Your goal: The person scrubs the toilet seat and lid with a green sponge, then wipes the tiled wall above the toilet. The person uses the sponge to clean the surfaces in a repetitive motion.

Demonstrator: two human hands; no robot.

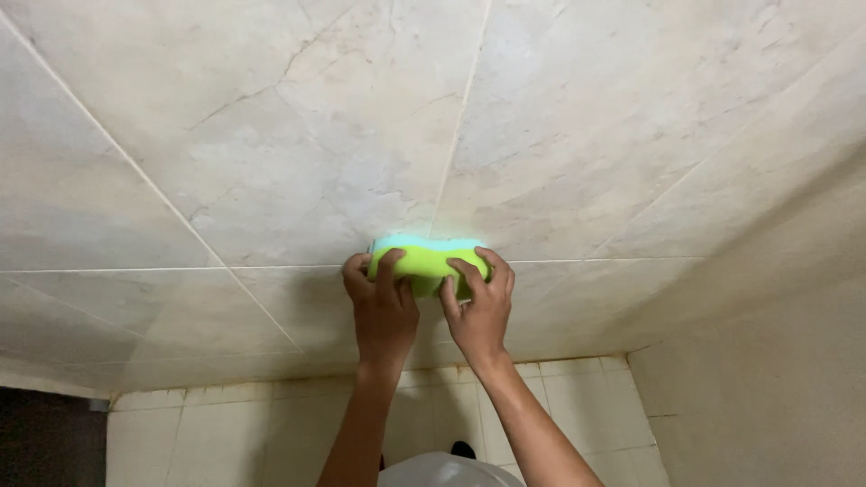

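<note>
Both hands grip one sponge [424, 263], green with a pale blue face pressed flat against the marbled wall tiles [271, 153]. Its long axis runs level, along a grout line. Left hand [383, 311] clasps the left end, right hand [480, 311] the right, equally near. Below, a white rounded object [446, 471], possibly a toilet, shows.

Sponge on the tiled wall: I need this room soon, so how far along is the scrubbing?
Done: cannot tell; no foam or wet track shows. In hand: left hand and right hand press the green sponge on a grout line of the wall tiles. Left: brownish grime along the floor joint.
</note>
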